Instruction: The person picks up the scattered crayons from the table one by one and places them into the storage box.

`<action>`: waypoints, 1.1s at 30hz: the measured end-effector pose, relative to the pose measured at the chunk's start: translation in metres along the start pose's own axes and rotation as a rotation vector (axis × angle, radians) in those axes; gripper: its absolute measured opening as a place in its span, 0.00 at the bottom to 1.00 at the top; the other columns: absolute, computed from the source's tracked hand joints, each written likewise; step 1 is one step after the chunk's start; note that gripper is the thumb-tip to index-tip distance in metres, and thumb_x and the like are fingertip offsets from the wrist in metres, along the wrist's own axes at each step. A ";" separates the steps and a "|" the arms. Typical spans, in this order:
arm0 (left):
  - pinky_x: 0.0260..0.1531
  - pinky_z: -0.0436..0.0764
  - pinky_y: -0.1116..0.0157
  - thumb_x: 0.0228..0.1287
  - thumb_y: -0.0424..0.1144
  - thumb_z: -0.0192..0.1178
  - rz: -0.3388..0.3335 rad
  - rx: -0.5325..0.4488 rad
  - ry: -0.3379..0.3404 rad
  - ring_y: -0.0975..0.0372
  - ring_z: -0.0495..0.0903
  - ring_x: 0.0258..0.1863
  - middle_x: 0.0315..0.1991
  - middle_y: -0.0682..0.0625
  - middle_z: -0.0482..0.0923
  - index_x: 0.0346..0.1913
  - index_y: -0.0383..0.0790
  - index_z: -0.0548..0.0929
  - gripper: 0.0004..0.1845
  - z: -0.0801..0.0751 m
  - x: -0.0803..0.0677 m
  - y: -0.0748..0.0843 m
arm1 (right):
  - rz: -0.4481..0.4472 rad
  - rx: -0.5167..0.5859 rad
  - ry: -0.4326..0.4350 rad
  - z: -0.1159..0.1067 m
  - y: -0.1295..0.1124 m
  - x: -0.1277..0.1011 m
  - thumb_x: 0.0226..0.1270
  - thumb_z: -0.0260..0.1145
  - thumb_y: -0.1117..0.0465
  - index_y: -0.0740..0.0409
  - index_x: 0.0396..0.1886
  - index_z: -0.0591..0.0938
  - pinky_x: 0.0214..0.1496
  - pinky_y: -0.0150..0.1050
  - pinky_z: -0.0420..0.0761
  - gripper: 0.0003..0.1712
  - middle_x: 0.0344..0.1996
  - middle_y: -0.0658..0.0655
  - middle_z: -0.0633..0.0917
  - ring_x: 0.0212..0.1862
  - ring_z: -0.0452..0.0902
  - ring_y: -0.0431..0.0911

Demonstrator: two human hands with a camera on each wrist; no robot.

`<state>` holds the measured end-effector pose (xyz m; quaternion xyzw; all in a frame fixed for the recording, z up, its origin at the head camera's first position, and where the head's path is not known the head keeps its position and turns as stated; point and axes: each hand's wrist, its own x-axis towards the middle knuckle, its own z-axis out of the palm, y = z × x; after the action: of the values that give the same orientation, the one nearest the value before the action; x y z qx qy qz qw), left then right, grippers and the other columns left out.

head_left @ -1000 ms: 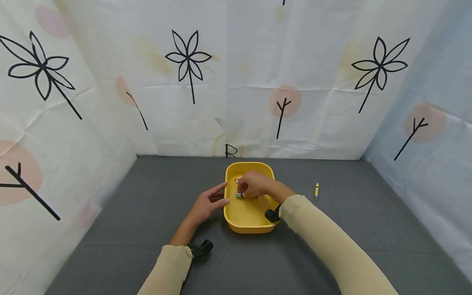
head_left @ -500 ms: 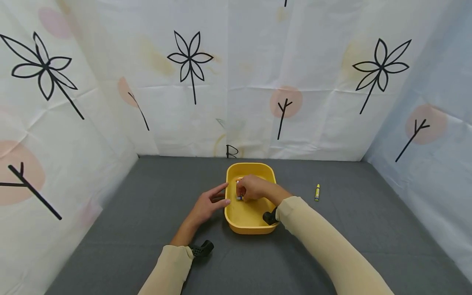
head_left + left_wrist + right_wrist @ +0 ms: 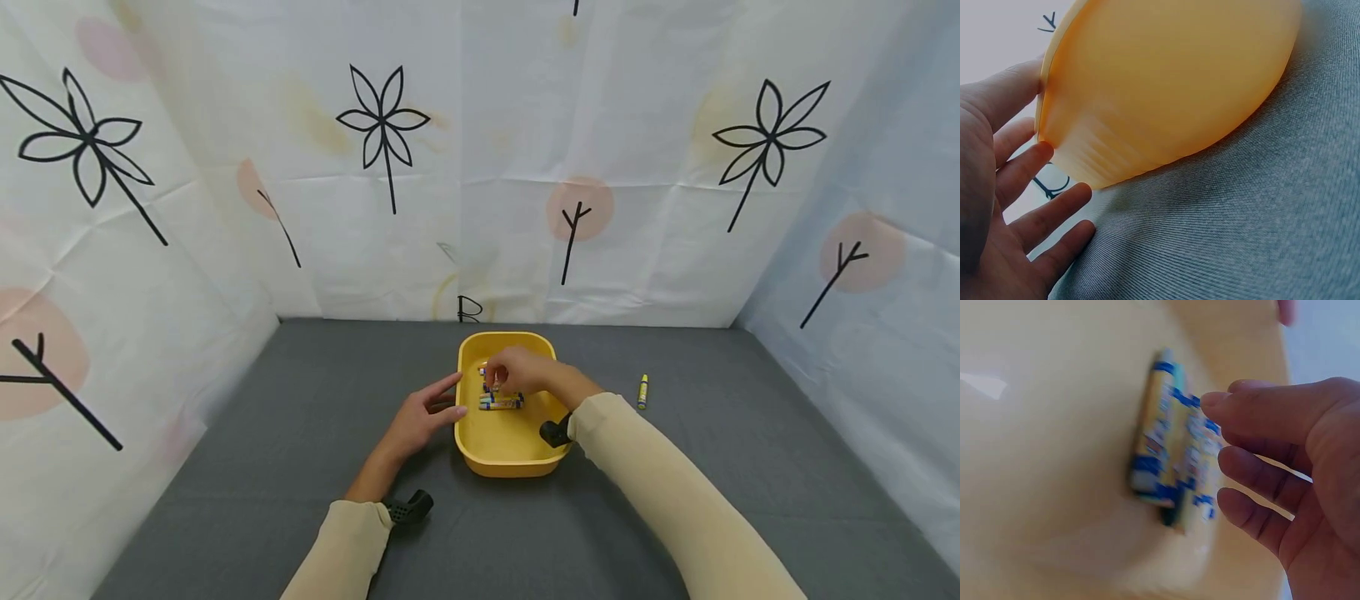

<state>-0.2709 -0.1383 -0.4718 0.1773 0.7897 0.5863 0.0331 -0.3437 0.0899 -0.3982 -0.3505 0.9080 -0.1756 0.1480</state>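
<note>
A yellow plastic tub (image 3: 510, 446) stands on the grey cloth. Several crayons (image 3: 501, 404) in printed yellow-and-blue wrappers lie side by side on its floor, blurred in the right wrist view (image 3: 1155, 434). Over them, inside the tub, my right hand (image 3: 517, 371) has its fingers loosely bent beside the crayons, and nothing shows held in it. More crayons lie partly hidden behind that hand. My left hand (image 3: 416, 421) touches the tub's left side with spread fingers; in the left wrist view the fingertips (image 3: 1079, 197) reach along the wall near the rim.
A lone yellow crayon (image 3: 642, 392) lies on the grey cloth (image 3: 697, 450) to the right of the tub. Behind and at both sides hangs white fabric (image 3: 510, 250) with printed plants. Each wrist wears a black device (image 3: 410, 506).
My right hand has lifted and shifted slightly away from the near crayons, so more of the row on the tub floor shows. The left hand and the tub stay put.
</note>
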 end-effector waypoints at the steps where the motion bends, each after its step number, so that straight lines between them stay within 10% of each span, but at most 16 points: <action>1: 0.54 0.76 0.49 0.63 0.45 0.66 0.004 0.002 0.005 0.49 0.76 0.58 0.66 0.44 0.70 0.71 0.46 0.69 0.34 0.000 0.000 0.000 | 0.004 0.008 0.015 -0.003 0.002 -0.002 0.58 0.72 0.69 0.59 0.39 0.84 0.36 0.35 0.75 0.09 0.29 0.49 0.78 0.33 0.71 0.43; 16: 0.56 0.74 0.47 0.63 0.43 0.67 -0.023 0.019 0.026 0.49 0.75 0.59 0.67 0.45 0.69 0.71 0.47 0.70 0.33 0.002 -0.001 -0.003 | 0.118 0.101 0.279 -0.049 0.043 -0.055 0.62 0.69 0.68 0.63 0.47 0.82 0.39 0.43 0.79 0.13 0.35 0.56 0.79 0.37 0.75 0.50; 33: 0.57 0.73 0.47 0.64 0.41 0.66 -0.019 0.005 0.013 0.49 0.74 0.60 0.68 0.45 0.68 0.71 0.47 0.69 0.33 0.001 0.000 0.000 | 0.241 0.055 0.311 -0.032 0.114 -0.130 0.62 0.69 0.69 0.68 0.49 0.80 0.40 0.50 0.78 0.16 0.40 0.63 0.80 0.41 0.75 0.56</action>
<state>-0.2706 -0.1374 -0.4721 0.1662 0.7931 0.5850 0.0333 -0.3309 0.2650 -0.3988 -0.2038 0.9501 -0.2333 0.0355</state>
